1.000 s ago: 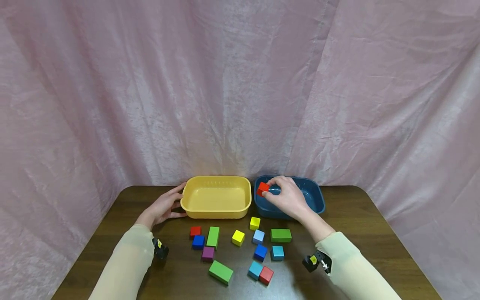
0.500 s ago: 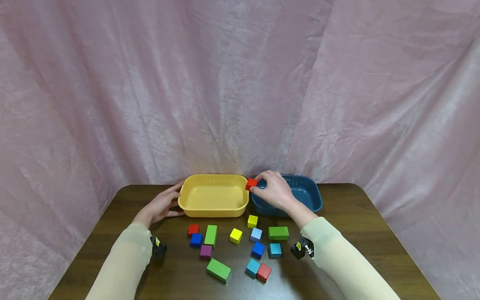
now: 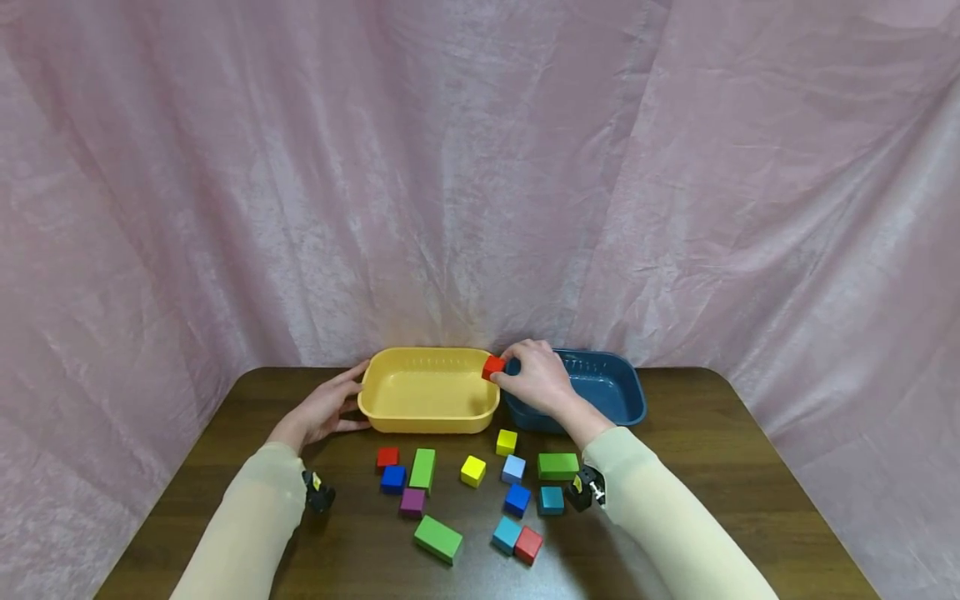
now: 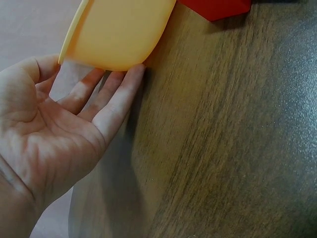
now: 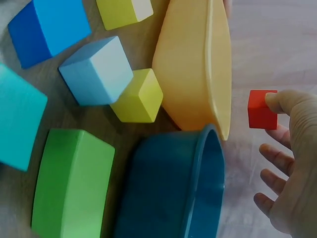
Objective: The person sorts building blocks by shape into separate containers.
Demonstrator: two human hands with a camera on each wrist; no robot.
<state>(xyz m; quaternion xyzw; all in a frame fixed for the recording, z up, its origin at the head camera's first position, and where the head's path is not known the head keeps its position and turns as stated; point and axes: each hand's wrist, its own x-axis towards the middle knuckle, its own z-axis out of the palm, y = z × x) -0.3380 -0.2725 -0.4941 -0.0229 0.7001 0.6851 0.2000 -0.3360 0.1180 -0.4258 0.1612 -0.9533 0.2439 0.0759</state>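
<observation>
My right hand point(image 3: 536, 379) pinches a red cube point(image 3: 492, 367) between thumb and forefinger. In the head view the cube overlaps the right end of the yellow tub point(image 3: 427, 423); the right wrist view shows this red cube point(image 5: 262, 109) held above the rims, the other fingers spread below. At the tub's left end lies my left hand point(image 3: 326, 410). Seen from the left wrist, that left hand point(image 4: 74, 109) has fairly straight fingertips against the outer wall of the yellow tub point(image 4: 119, 34), thumb up at the rim. A dark blue tub point(image 3: 611, 400) stands right beside the yellow one.
Several blocks lie in front of the tubs: yellow cubes point(image 3: 473, 472), a light blue cube point(image 3: 513, 469), a purple cube point(image 3: 412, 502), green blocks point(image 3: 438, 538) and a red cube point(image 3: 528, 546) among them. Behind the wooden table point(image 3: 712, 475) hangs a pink curtain point(image 3: 465, 183).
My right hand has carried the red cube leftward, from over the blue tub to the right end of the yellow tub. The left hand stays at the yellow tub's left end.
</observation>
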